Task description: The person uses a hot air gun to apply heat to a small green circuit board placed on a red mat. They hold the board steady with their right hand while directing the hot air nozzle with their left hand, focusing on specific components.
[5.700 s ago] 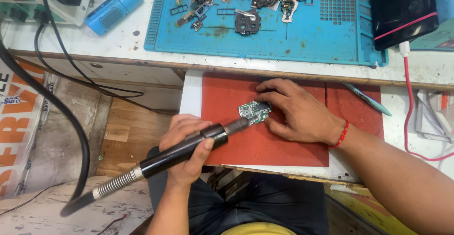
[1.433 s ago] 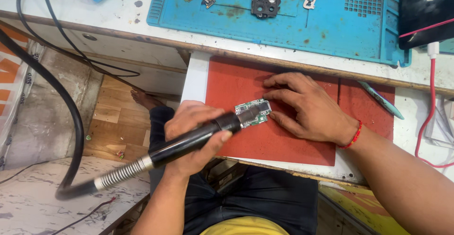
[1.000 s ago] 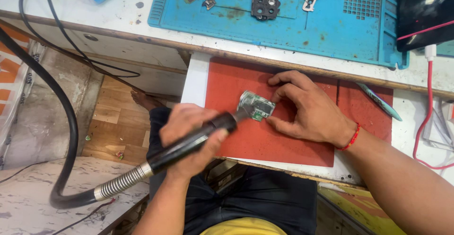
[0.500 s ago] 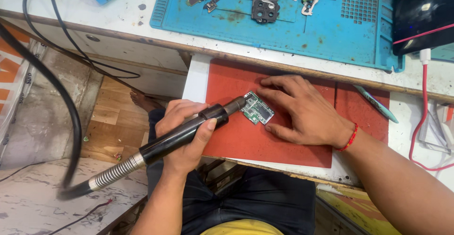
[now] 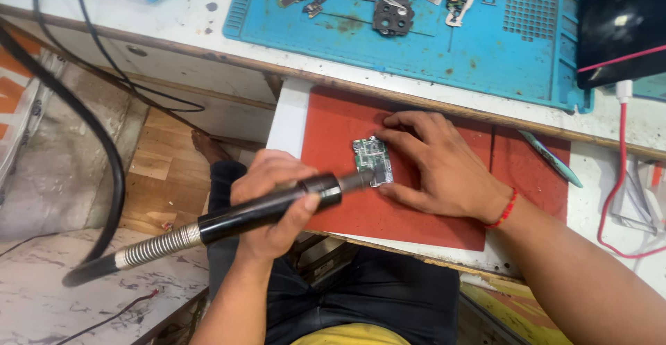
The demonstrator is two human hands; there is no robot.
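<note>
Since the frame half a second ago the small circuit board (image 5: 372, 162) has turned more upright on the red mat (image 5: 416, 206), and the nozzle now meets its lower edge rather than its left corner. At left, the left hand (image 5: 274, 203) is wrapped shut around the black hot-air handpiece (image 5: 267, 209), whose hose trails off the tabletop (image 5: 173, 26). To the right, the right hand (image 5: 437, 168) lies flat, fingertips pinning the board. The fingers sit just beside the nozzle and could get burned; light pinning may let the board skid.
</note>
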